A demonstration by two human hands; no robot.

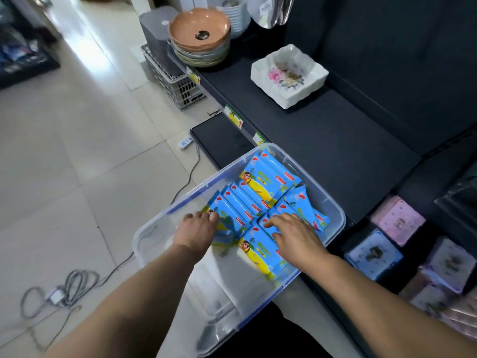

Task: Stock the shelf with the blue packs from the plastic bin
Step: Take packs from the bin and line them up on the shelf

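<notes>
Left hand (pixel 197 228): centre frame, laid over the near end of the left row of blue packs (pixel 260 187); fingertips dip among the wrappers, so whether it grips cannot be told.
Right hand (pixel 296 236): fingers extended, slightly spread, resting flat on the right-hand packs.
Obscured: packs beneath both hands; motion blur on the nearest pack.
Plastic bin (pixel 335 210): clear, centre frame, holding the packs in its far half.
Shelf (pixel 322 140): dark, upper right; bears stacked bowls (pixel 200 34) and white square dishes (pixel 289 76).
</notes>
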